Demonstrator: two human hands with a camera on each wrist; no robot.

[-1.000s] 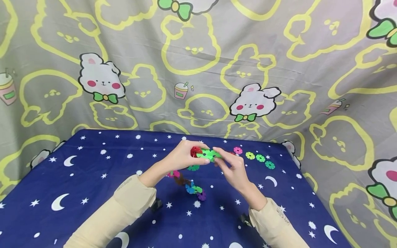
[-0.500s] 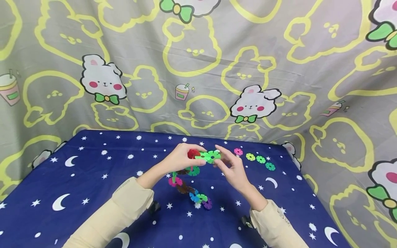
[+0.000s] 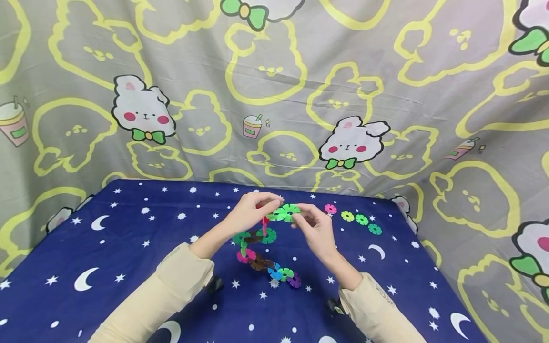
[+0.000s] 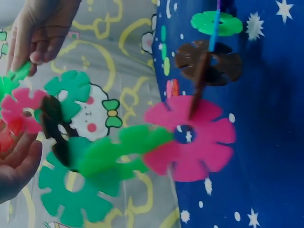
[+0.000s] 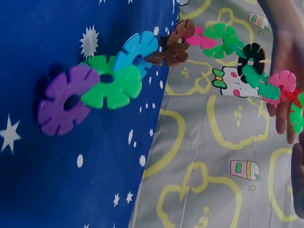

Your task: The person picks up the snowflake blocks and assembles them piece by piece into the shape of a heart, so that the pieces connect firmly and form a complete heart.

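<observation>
A chain of slotted plastic snowflake discs hangs between my hands and down to the table. Its top end shows two bright green discs; my right hand pinches the outer one by its edge. My left hand is just above and left of the green pair, fingers fairly straight. In the left wrist view a red disc lies close to its fingers. Below come a pink disc, brown discs, a blue disc, a green disc and a purple disc at the low end.
Loose discs lie in a row at the table's back right: a pink disc, a yellow disc, a green disc and a teal disc. A navy star-print cloth covers the table; a patterned curtain hangs behind.
My left hand has come off the red disc and lifted slightly, uncovering more of the chain. The chain's lower end has swung right. My right hand has closed on the outer green disc.
</observation>
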